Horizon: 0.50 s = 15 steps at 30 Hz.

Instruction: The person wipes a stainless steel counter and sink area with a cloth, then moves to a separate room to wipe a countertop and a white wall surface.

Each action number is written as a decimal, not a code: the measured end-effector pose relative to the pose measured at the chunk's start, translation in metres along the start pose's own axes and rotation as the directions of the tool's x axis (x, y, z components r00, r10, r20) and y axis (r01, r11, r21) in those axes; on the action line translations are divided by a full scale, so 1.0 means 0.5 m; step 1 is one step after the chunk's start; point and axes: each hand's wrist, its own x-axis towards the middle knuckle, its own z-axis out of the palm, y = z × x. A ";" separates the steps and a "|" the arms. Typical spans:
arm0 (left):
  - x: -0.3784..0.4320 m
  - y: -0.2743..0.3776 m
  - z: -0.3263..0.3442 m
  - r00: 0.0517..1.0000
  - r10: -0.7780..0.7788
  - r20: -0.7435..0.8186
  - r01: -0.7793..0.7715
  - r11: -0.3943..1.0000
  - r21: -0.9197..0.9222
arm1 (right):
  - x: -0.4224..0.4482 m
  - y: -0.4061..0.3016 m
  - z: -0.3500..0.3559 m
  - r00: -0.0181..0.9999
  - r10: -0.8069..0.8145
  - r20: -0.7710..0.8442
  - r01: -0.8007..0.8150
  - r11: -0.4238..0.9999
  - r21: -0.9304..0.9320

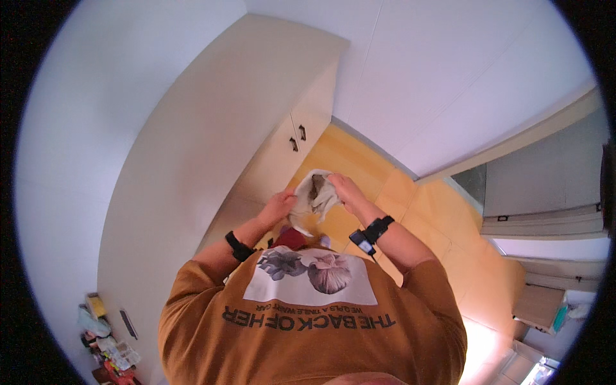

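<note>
A crumpled white cloth (304,196) with a dark patch inside its folds hangs between my two hands, above the floor. My left hand (280,206) pinches its near left edge. On the far right side, my right hand (345,188) grips the upper edge, and a loose part droops below. Both arms reach forward from my body, with a black band on the left forearm and a black band with a small device (364,241) on the right. Whether the cloth is a garment or a rag I cannot tell.
A long cream countertop (192,144) curves along the left, above cabinet doors with dark handles (302,133). Small items (113,349) are heaped at its near end. The yellowish tiled floor (428,216) runs to a doorway at right. A brown box (539,308) stands at lower right.
</note>
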 end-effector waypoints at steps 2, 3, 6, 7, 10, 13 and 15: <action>0.092 0.118 0.095 0.990 -0.051 0.129 0.111 0.848 -0.517 | 0.004 -0.051 -0.085 1.000 0.017 0.022 -0.017 1.000 0.020; 0.024 0.150 0.044 0.987 -0.023 0.159 0.099 0.865 -0.492 | -0.026 -0.076 0.020 0.999 -0.051 0.001 0.051 0.999 0.003; 0.095 0.273 0.066 0.990 0.056 0.127 -0.006 0.932 -0.363 | -0.022 -0.133 -0.021 0.981 -0.193 0.005 0.192 0.973 -0.126; 0.124 0.311 0.066 0.994 0.056 0.097 -0.036 0.980 -0.197 | -0.021 -0.162 -0.049 0.973 -0.230 -0.010 0.227 0.964 -0.136; 0.228 0.309 0.036 0.998 -0.002 0.061 0.025 0.922 -0.387 | 0.011 -0.213 -0.134 0.951 -0.307 0.042 0.309 0.936 -0.166; 0.313 0.331 -0.009 0.985 0.012 0.175 0.102 0.771 -0.628 | 0.030 -0.269 -0.205 0.942 -0.334 0.020 0.330 0.917 -0.224; 0.360 0.392 -0.018 0.987 0.014 0.161 0.096 0.749 -0.655 | 0.043 -0.324 -0.272 0.932 -0.348 -0.098 0.309 0.908 -0.284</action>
